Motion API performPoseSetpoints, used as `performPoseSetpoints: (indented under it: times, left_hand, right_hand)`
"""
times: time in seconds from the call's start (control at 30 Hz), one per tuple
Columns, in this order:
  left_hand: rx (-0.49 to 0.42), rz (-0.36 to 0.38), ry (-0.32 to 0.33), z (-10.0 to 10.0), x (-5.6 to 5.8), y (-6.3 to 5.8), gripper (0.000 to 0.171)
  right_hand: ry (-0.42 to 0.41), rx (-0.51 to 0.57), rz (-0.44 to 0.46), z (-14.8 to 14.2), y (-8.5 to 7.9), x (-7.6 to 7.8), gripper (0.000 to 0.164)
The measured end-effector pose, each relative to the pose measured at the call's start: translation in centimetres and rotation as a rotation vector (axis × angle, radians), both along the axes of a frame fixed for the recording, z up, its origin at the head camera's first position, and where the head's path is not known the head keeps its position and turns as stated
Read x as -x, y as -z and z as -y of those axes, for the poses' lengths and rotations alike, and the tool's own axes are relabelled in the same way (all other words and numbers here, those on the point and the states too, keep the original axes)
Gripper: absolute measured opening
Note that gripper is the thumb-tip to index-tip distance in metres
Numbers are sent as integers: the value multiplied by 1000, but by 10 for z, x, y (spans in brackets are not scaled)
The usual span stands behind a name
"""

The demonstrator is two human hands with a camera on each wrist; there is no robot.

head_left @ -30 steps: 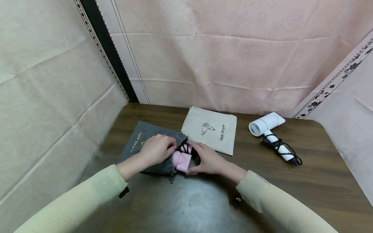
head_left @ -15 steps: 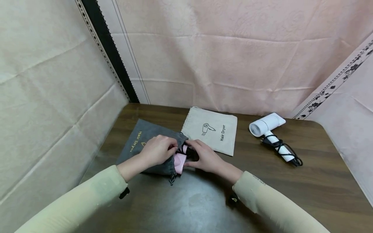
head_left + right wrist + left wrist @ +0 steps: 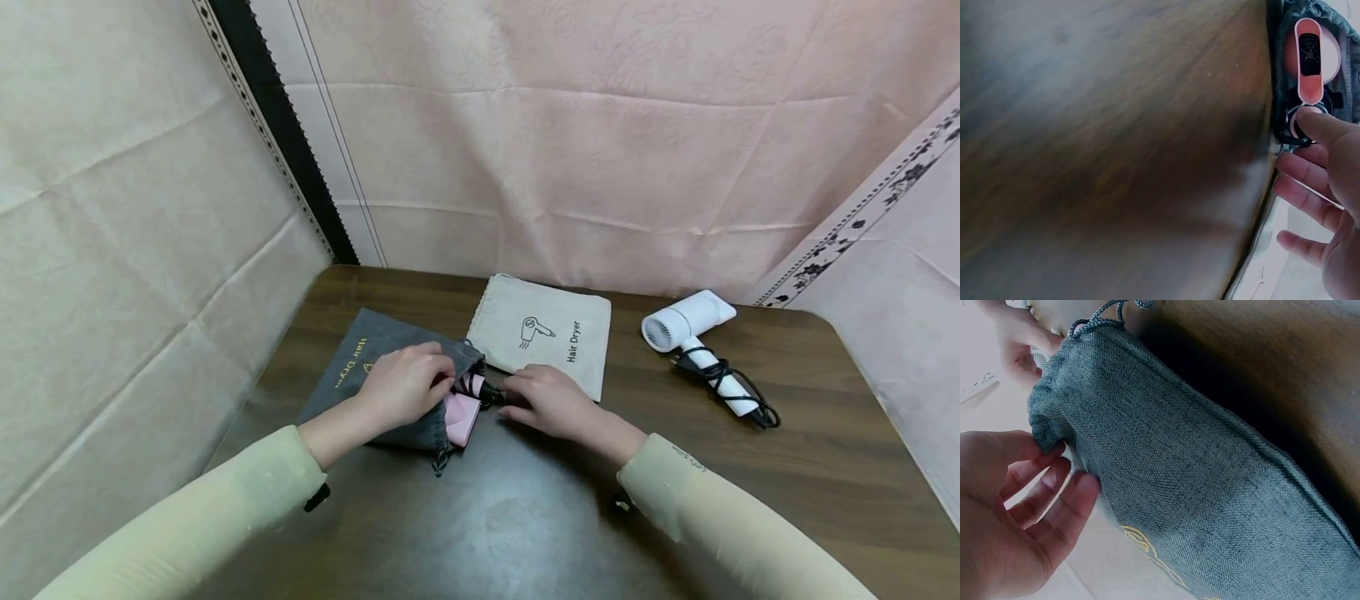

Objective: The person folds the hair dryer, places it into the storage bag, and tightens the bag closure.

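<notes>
Right hand (image 3: 551,402) eased back, loosely spread; left hand (image 3: 407,382) pinches bag (image 3: 1179,444).

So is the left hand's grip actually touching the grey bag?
Touching. The left wrist view shows the left hand's grip on the grey bag, fingertips against the cloth near its mouth.

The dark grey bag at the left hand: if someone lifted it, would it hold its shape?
Probably not: the dark grey bag looks like soft woven cloth, gathered at the mouth. It may feel heavier than plain cloth, with the pink hair dryer partly inside. Tipped mouth-down, it might let the dryer slip out, since the nozzle already pokes from the opening.
</notes>
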State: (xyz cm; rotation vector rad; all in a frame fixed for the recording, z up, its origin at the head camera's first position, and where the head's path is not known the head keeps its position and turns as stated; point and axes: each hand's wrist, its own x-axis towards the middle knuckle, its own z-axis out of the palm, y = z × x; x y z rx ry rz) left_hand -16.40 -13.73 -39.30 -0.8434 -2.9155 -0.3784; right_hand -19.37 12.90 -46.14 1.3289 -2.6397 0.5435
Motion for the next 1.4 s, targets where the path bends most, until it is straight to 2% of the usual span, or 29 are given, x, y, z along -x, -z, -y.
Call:
performPoseSetpoints:
  times: [0.13, 0.27, 0.4, 0.6, 0.8, 0.97, 1.1, 1.23, 1.3, 1.4]
  left_hand:
    - [2, -3, -3, -1, -1, 2, 6]
    - [-29, 30, 8, 0, -2, 3, 16]
    - [-61, 52, 25, 2, -2, 3, 23]
    - [-103, 87, 57, 4, -3, 2, 21]
    - [-135, 110, 98, 9, -4, 2, 19]
    - [-122, 127, 117, 13, -4, 5, 16]
    - [-91, 103, 137, 14, -9, 8, 11]
    - [-70, 18, 118, 16, -16, 12, 8]
    - [-68, -23, 94, 18, -20, 15, 12]
    - [-67, -80, 59, 23, -29, 19, 25]
  right_hand:
    - [-24, -5, -30, 4, 0, 7, 14]
    - [-29, -18, -30, 8, 2, 12, 16]
    - [-29, 13, -27, 12, 0, 14, 16]
    - [-17, 60, -43, 23, -4, 18, 12]
    - [-8, 55, -45, 29, 2, 21, 14]
    - [-17, 32, -18, 31, 4, 24, 15]
    - [-9, 15, 5, 27, -1, 27, 16]
    - [51, 43, 41, 20, -14, 33, 16]
    - [82, 53, 78, 17, -22, 38, 15]
    - [79, 33, 145, 17, -31, 45, 27]
